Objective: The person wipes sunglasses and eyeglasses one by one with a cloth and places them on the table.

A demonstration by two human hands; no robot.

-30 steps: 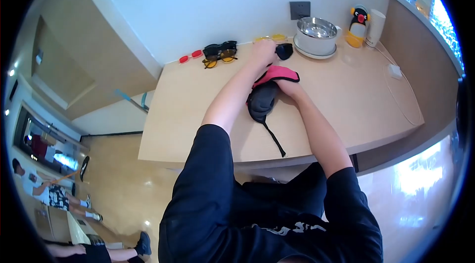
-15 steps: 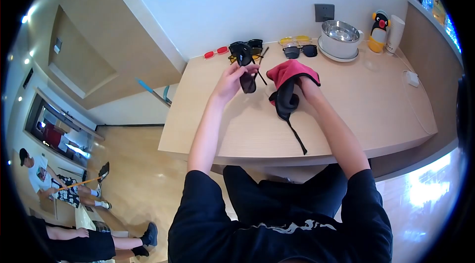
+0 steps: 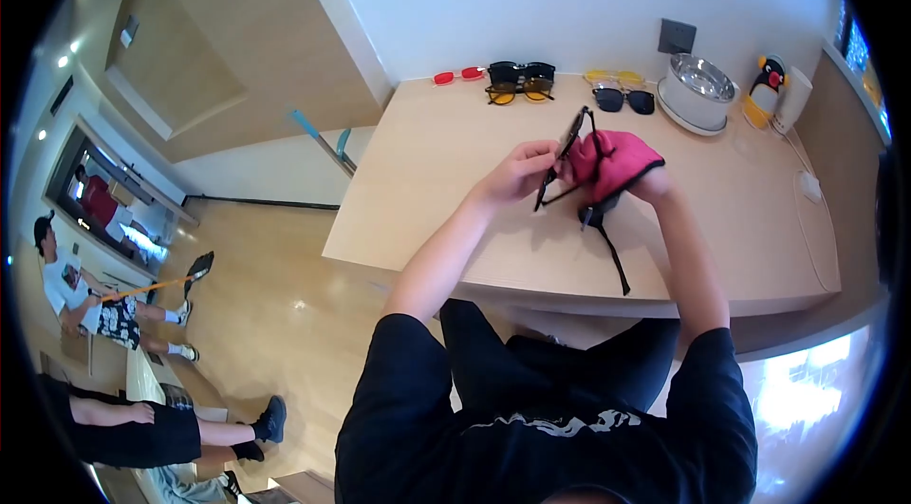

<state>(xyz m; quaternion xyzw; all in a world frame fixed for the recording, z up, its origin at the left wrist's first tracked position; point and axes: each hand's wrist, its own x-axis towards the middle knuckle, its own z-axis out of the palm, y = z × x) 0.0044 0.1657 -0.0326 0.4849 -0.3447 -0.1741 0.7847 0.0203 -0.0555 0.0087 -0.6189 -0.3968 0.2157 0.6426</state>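
Black glasses (image 3: pixel 572 132) are sitting tilted between pinching left fingers (image 3: pixel 543 160), beside pink cloth (image 3: pixel 628 155); I am seeing the right hand (image 3: pixel 653 185) partly hidden by it, grip indeterminable.

Sunglasses (image 3: pixel 573 132): dark frame, raised steeply on edge above the desk (image 3: pixel 408 200), temples unfolded toward the cloth (image 3: pixel 628 158). Cloth: pink, black-edged, bunched; black strap (image 3: pixel 615 262) extends toward the desk's front edge.

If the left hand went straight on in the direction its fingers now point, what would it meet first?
Beyond the black-framed glasses it is holding, the left hand would probably first meet the pink cloth that covers part of the right hand. Depth is unclear: glasses and cloth may be touching.
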